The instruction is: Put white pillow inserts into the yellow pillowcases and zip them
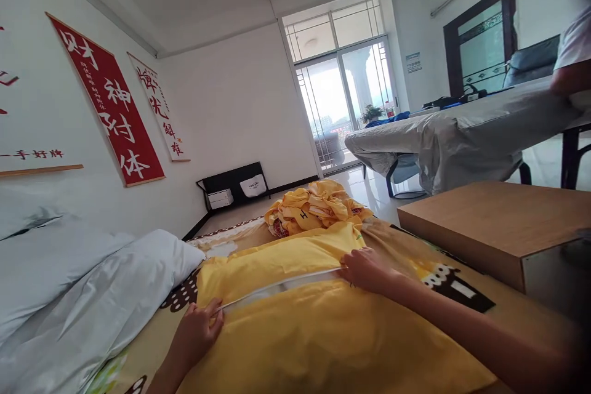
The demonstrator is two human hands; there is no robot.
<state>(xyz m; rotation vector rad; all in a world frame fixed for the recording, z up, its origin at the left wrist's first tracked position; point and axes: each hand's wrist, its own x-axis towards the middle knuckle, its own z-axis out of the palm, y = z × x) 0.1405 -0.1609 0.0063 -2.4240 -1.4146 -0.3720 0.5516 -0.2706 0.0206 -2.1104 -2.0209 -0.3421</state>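
Note:
A yellow pillowcase [295, 332] lies in front of me on a patterned bed sheet, plump with a white filling. Across it runs a long slit with a pale edge, and a strip of the white pillow [277, 289] shows through. My left hand [199, 326] is closed on the fabric at the slit's left end. At the right end, my right hand [367, 269] pinches the same edge, fingers curled. Just beyond the case lies a crumpled heap of yellow cloth [318, 200].
White pillows [133, 283] are piled at left. A wooden box-like cabinet [498, 212] stands close at right. Behind it, a person's arm [570, 77] rests on a table with a grey cover [429, 135]. A low black rack [233, 181] sits by the wall.

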